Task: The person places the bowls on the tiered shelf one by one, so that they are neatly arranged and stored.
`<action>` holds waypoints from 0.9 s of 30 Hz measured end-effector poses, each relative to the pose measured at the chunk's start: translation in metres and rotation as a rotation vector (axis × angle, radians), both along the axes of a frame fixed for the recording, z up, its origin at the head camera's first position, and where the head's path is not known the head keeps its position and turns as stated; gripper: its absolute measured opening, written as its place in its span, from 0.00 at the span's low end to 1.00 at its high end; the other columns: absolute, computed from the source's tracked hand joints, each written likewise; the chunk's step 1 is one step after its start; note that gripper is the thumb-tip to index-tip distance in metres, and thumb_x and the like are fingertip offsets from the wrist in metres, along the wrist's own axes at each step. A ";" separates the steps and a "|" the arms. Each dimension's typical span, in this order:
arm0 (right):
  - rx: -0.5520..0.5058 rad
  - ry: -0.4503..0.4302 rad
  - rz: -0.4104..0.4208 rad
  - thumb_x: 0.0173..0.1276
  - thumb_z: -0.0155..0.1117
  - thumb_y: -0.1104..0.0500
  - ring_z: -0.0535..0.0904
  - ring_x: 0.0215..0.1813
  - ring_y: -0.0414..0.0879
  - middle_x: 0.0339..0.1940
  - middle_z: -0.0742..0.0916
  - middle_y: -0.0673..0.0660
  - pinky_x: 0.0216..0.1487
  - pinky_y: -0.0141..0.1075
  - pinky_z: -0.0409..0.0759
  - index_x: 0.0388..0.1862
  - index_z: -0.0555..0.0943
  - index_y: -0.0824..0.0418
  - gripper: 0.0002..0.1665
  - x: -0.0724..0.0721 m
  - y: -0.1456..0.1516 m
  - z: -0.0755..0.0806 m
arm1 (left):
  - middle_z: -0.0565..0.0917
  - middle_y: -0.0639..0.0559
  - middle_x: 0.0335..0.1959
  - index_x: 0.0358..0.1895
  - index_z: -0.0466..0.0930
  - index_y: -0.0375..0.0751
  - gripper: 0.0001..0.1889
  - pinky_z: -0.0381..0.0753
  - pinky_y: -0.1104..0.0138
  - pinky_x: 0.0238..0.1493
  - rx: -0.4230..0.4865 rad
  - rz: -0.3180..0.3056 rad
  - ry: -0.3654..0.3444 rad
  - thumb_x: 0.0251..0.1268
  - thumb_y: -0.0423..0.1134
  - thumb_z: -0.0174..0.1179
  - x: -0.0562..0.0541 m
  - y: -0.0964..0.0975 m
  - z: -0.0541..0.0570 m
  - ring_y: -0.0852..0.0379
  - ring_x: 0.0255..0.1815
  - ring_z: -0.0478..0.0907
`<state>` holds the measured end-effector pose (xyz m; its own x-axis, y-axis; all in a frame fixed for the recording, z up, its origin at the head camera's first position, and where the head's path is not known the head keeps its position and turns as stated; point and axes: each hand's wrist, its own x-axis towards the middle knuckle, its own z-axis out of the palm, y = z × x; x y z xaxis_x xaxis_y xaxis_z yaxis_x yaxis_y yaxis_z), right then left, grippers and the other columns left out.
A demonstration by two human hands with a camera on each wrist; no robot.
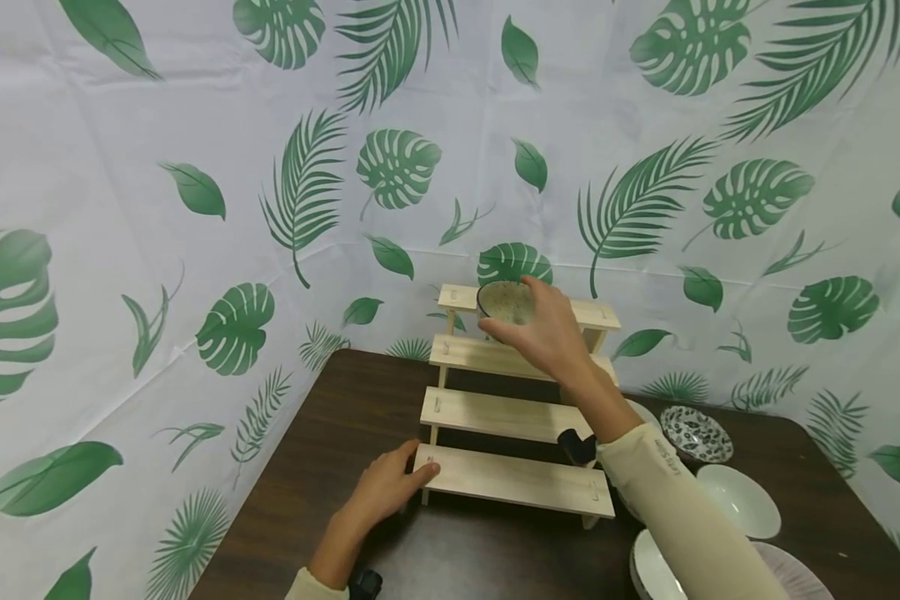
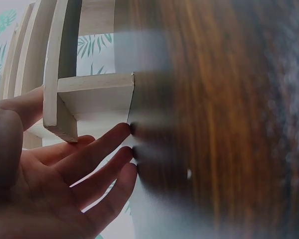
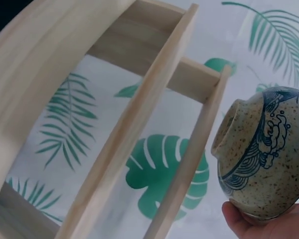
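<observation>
A speckled beige bowl with a blue wave pattern [image 3: 269, 149] is held at its rim by my right hand [image 1: 547, 329], thumb on one side and fingers on the other. The bowl [image 1: 504, 302] overlaps the top tier of a stepped wooden display stand [image 1: 517, 479] in the head view. In the right wrist view its foot points toward the stand's upper boards [image 3: 189, 164]. My left hand [image 1: 390, 483] grips the left end of the lowest board, thumb on top. In the left wrist view the other fingers [image 2: 97, 154] reach below that board's end, by the leg and the dark tabletop.
Right of the stand, partly behind my right sleeve, sit a black-and-white patterned bowl [image 1: 696, 433], a pale bowl [image 1: 738, 500], a white bowl [image 1: 654, 567] and a pinkish dish [image 1: 791, 575]. The dark wooden table [image 1: 292, 500] backs onto a leaf-print cloth [image 1: 450, 208].
</observation>
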<state>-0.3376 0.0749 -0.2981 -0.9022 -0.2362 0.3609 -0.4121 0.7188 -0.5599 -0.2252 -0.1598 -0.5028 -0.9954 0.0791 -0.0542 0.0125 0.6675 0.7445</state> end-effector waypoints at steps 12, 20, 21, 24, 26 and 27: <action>0.063 0.045 0.037 0.60 0.73 0.31 0.61 0.81 0.66 0.80 0.69 0.65 0.74 0.64 0.66 0.82 0.62 0.60 0.61 -0.024 -0.023 0.002 | 0.80 0.33 0.67 0.74 0.69 0.34 0.39 0.72 0.32 0.62 -0.003 -0.013 -0.004 0.73 0.60 0.59 -0.002 -0.003 -0.001 0.30 0.66 0.78; 0.089 0.080 0.049 0.59 0.73 0.30 0.64 0.79 0.67 0.78 0.70 0.68 0.73 0.63 0.67 0.81 0.62 0.61 0.61 -0.037 -0.029 0.012 | 0.79 0.32 0.67 0.74 0.69 0.33 0.39 0.73 0.33 0.62 0.006 -0.012 -0.006 0.73 0.60 0.59 -0.001 -0.001 0.001 0.30 0.66 0.77; 0.093 0.076 0.048 0.59 0.73 0.30 0.64 0.79 0.66 0.78 0.70 0.68 0.73 0.63 0.68 0.81 0.62 0.61 0.61 -0.039 -0.029 0.013 | 0.79 0.32 0.67 0.74 0.69 0.33 0.39 0.73 0.33 0.62 0.007 -0.013 -0.007 0.73 0.60 0.59 -0.001 -0.001 0.001 0.30 0.66 0.77; 0.101 0.064 0.049 0.59 0.72 0.30 0.65 0.78 0.66 0.78 0.70 0.67 0.72 0.63 0.68 0.80 0.62 0.61 0.61 -0.043 -0.032 0.017 | 0.80 0.32 0.67 0.74 0.69 0.33 0.39 0.73 0.33 0.62 0.008 -0.011 -0.011 0.73 0.60 0.59 -0.002 -0.001 0.000 0.30 0.66 0.78; 0.104 0.055 0.049 0.59 0.72 0.30 0.65 0.78 0.65 0.78 0.70 0.67 0.72 0.63 0.69 0.81 0.62 0.61 0.61 -0.046 -0.034 0.019 | 0.79 0.32 0.67 0.74 0.69 0.33 0.39 0.73 0.33 0.62 0.010 -0.009 -0.015 0.73 0.60 0.59 -0.002 -0.001 0.000 0.30 0.66 0.77; 0.103 0.049 0.050 0.59 0.72 0.30 0.65 0.78 0.65 0.78 0.70 0.67 0.73 0.62 0.69 0.81 0.62 0.61 0.61 -0.047 -0.036 0.020 | 0.79 0.32 0.67 0.74 0.69 0.33 0.39 0.73 0.33 0.62 0.010 -0.008 -0.015 0.73 0.60 0.59 -0.002 -0.001 0.000 0.30 0.66 0.77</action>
<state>-0.3841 0.0393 -0.2779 -0.8701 -0.3188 0.3759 -0.4743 0.7491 -0.4625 -0.2267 -0.1604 -0.5031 -0.9938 0.0874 -0.0684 0.0063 0.6598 0.7514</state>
